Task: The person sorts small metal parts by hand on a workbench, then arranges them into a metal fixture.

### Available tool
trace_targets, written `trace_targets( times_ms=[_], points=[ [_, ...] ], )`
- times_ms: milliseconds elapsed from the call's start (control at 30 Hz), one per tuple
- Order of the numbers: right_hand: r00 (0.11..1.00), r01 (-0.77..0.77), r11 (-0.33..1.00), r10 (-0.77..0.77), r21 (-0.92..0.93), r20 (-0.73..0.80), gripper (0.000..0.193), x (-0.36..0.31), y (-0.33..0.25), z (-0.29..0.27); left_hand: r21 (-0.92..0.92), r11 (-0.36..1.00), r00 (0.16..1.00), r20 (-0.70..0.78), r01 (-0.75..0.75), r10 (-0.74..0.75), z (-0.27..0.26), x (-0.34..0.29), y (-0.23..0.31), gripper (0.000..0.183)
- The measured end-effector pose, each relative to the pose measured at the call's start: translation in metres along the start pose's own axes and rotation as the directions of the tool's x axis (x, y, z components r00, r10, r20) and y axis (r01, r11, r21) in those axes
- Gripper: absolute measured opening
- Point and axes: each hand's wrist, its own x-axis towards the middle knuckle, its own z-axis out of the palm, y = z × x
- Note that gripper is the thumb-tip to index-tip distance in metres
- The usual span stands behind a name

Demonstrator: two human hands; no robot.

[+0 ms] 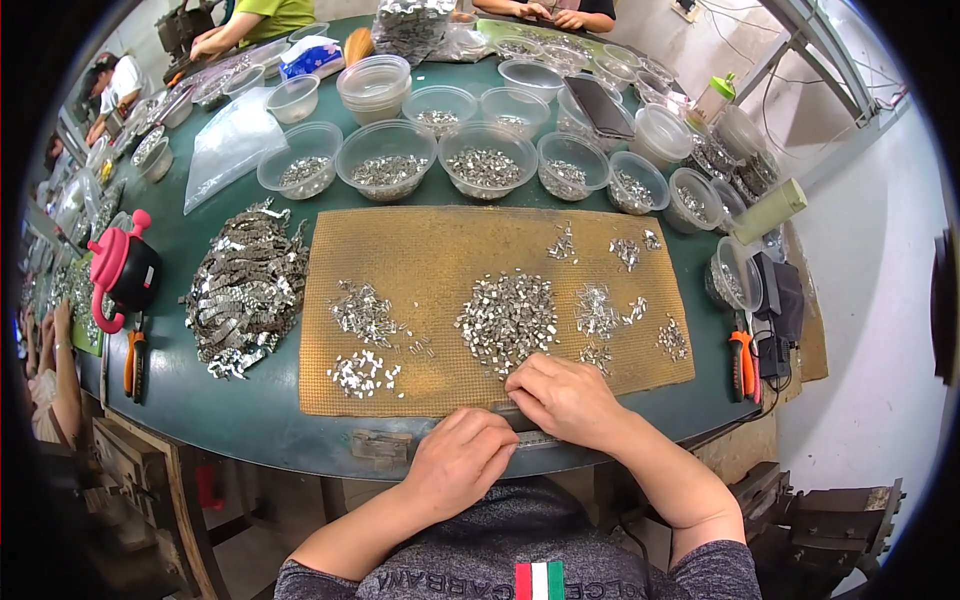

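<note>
My left hand is closed at the near edge of the table, thumb and fingers pressed together. Right beside its fingertips a narrow silvery metal strip shows, lying along the table edge under my right hand. My right hand has its fingers pinched together at the near side of a heap of small metal links; what lies between its fingertips is hidden. The heap rests on a tan ribbed mat. Smaller piles of metal bits and bright pieces lie left of it, thin pieces to its right.
A mound of linked metal bands lies left of the mat. Clear bowls of metal parts line its far side, with a phone on some. Orange-handled pliers and a pink-lidded black pot stand left. Other people work across the table.
</note>
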Motion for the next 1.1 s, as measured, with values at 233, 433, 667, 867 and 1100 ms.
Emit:
trace_targets(
  times_ms=[233,433,667,867,1100],
  points=[
    [0.997,-0.033,0.998,0.037,0.053,-0.070,0.011,-0.013,-0.001,-0.012,0.209,0.972,0.992,-0.030,-0.110,0.119,0.006,0.001,0.010,0.019],
    [0.996,-0.069,0.994,0.075,0.090,-0.057,0.012,-0.047,-0.011,-0.033,0.191,0.969,0.987,0.014,-0.158,0.158,0.000,0.000,0.003,0.022],
    [0.997,0.003,0.999,0.001,0.045,-0.081,0.019,-0.062,-0.023,-0.029,0.106,0.986,0.991,-0.012,-0.130,0.132,0.004,-0.003,-0.002,0.026],
    [0.994,0.035,0.999,-0.037,-0.016,-0.099,0.020,-0.063,-0.026,-0.029,0.067,0.988,0.990,-0.017,-0.139,0.141,-0.008,-0.005,-0.005,0.029],
    [0.988,0.061,0.988,-0.080,-0.142,-0.135,0.025,-0.071,-0.037,-0.023,0.224,0.972,0.985,-0.141,-0.066,0.099,-0.055,-0.006,-0.021,0.026]
  ],
)
